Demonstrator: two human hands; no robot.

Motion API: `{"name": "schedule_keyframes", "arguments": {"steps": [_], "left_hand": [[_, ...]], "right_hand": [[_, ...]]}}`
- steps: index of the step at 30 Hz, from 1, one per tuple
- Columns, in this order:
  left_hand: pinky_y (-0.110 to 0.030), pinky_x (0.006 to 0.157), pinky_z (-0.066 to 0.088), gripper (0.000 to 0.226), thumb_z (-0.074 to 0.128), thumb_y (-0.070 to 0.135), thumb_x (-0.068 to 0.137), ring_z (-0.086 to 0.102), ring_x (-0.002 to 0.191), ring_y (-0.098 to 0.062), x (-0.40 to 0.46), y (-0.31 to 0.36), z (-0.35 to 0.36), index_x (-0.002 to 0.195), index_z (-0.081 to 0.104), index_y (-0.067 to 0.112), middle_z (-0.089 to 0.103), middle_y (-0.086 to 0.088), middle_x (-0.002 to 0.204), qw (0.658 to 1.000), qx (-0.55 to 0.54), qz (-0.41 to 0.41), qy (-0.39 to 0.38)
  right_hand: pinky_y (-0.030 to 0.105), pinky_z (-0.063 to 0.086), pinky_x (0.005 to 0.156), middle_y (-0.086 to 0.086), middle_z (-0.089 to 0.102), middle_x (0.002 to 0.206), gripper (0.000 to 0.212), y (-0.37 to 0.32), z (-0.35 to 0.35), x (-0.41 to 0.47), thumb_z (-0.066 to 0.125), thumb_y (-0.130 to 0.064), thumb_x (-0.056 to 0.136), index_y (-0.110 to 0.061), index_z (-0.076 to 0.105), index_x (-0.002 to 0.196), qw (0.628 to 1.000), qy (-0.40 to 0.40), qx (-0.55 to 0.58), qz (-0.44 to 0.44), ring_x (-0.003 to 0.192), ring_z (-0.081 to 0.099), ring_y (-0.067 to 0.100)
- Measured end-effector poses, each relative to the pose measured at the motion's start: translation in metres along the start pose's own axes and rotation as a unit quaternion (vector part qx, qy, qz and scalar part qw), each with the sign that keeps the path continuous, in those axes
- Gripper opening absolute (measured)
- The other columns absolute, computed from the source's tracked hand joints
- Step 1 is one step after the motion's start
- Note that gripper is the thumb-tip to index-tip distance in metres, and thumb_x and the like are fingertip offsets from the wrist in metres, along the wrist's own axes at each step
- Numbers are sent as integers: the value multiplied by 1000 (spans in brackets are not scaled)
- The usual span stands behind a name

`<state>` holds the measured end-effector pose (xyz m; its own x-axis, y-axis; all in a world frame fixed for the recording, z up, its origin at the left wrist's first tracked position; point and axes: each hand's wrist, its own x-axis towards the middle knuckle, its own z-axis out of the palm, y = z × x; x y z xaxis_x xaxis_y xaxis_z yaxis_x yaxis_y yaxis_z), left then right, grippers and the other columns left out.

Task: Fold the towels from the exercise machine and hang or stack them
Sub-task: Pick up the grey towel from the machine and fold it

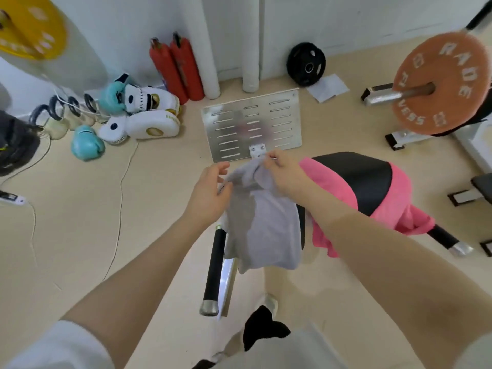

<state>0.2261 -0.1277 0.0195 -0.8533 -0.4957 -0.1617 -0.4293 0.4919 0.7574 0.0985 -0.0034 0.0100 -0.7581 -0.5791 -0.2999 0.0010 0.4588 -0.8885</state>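
A grey towel (263,225) hangs in front of me over the near end of the exercise machine. My right hand (285,174) pinches its bunched top edge. My left hand (210,187) holds the towel's left edge with curled fingers. A pink towel (335,187) lies draped across the machine's black padded seat (359,179), its ends hanging down on the near and far sides. The machine's black-gripped handle (214,267) sticks out below the grey towel.
A metal footplate (253,129) stands on the floor ahead. Boxing gloves and pads (133,118), kettlebells (61,115) and two red extinguishers (175,67) sit at the left wall. An orange weight plate (442,83) on a bar is right. Cables run across the floor on the left.
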Motion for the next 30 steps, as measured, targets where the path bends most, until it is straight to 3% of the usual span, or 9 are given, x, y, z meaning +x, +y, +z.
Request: {"name": "schedule_keyframes", "arguments": {"steps": [4, 8, 12, 15, 19, 22, 24, 27, 30], "left_hand": [[-7, 93, 30, 49, 58, 11, 88, 40, 111, -2, -12, 33, -31, 134, 42, 12, 43, 0, 126, 989, 0, 149, 1], [3, 86, 30, 41, 61, 15, 86, 47, 109, -1, -37, 53, -57, 125, 51, 15, 54, 2, 124, 971, -2, 238, -35], [-12, 94, 40, 54, 69, 20, 80, 54, 109, -4, -69, 56, -71, 125, 41, 30, 56, 5, 118, 976, -108, 172, -75], [-32, 94, 49, 60, 72, 44, 65, 59, 108, -12, -89, 54, -76, 118, 44, 38, 61, 5, 115, 975, -144, 138, -96], [-38, 92, 51, 55, 64, 54, 67, 61, 105, -15, -121, 51, -80, 114, 55, 26, 65, 2, 111, 974, -128, 129, -139], [-27, 84, 50, 35, 60, 43, 81, 62, 97, -12, -146, 43, -77, 111, 59, 24, 66, 3, 105, 975, -105, 123, -153], [-27, 73, 46, 17, 56, 32, 89, 58, 80, -12, -160, 37, -75, 97, 62, 17, 64, 3, 86, 981, -69, 126, -133], [-28, 64, 35, 24, 49, 24, 92, 44, 65, -11, -180, 35, -72, 80, 58, 5, 51, 0, 67, 989, -7, 126, -77], [-9, 68, 40, 20, 44, 21, 96, 50, 73, 0, -205, 42, -73, 86, 61, 16, 59, 9, 77, 986, -99, 129, -25]], "right_hand": [[25, 40, 71, -1, 53, 81, 21, -45, 0, -28, 43, -6, 96, -22, 50, 85, 984, -79, 138, -86, 77, 49, 12], [20, 50, 77, 2, 64, 88, 20, -70, -1, -60, 42, -1, 95, -9, 58, 102, 955, -212, 174, -110, 82, 61, 9], [21, 54, 66, 1, 68, 78, 17, -88, 5, -90, 49, -7, 89, -14, 63, 83, 927, -280, 242, -65, 72, 64, 10], [25, 53, 64, 8, 63, 80, 14, -94, 13, -112, 49, -10, 80, -12, 61, 75, 915, -295, 269, -61, 73, 59, 17], [26, 53, 60, 9, 61, 76, 15, -97, 23, -146, 46, -7, 80, -10, 59, 74, 899, -304, 311, -46, 69, 59, 17], [22, 53, 59, 6, 63, 76, 17, -92, 33, -172, 45, -5, 91, -10, 57, 81, 922, -249, 294, -39, 67, 61, 14], [16, 50, 54, 2, 62, 78, 14, -83, 44, -188, 48, -10, 94, -14, 57, 84, 964, -151, 213, -52, 68, 59, 10], [14, 43, 45, -1, 60, 83, 2, -65, 59, -206, 57, -20, 91, -19, 56, 92, 991, 16, 101, -89, 71, 57, 10], [32, 54, 70, 7, 65, 104, 26, -56, 68, -222, 52, -38, 90, -15, 60, 101, 984, 20, 178, -4, 93, 61, 20]]}}
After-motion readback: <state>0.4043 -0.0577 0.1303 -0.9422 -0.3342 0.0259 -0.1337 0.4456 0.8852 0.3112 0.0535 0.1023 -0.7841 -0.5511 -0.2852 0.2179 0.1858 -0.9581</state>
